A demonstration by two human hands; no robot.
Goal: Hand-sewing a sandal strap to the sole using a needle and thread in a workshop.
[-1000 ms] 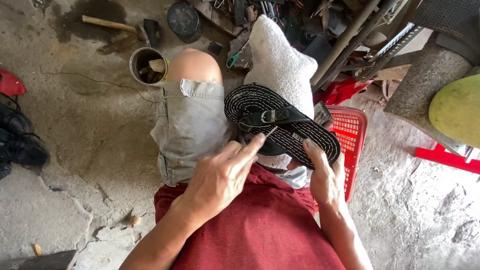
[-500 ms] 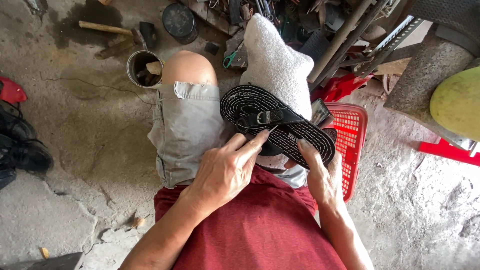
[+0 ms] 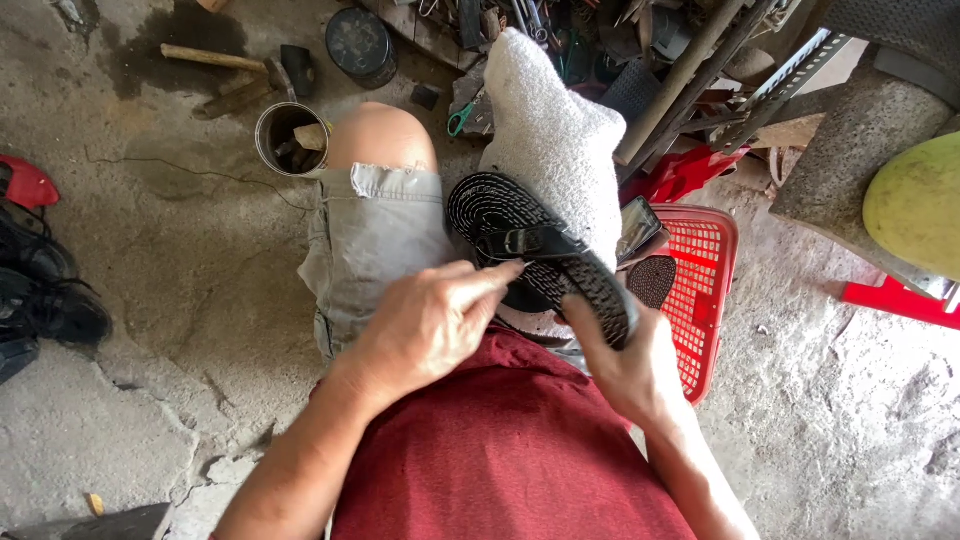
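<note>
Left hand (image 3: 425, 325) rests on the lap over grey shorts (image 3: 375, 245), fingers drawn close together, its forefinger tip touching the strap of a black sandal (image 3: 540, 255); whether it pinches anything, I cannot tell. That sandal lies tilted across the thighs, against a white towel (image 3: 555, 140). Right hand (image 3: 625, 365) grips the sandal's heel end from below. Just beside it stands a red plastic basket (image 3: 710, 280), on the concrete floor (image 3: 150, 300)

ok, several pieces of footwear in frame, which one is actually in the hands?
The black ridged sandal on the lap: left hand at its strap, right hand under its heel. The dark shoes lie untouched on the floor at far left.
</note>
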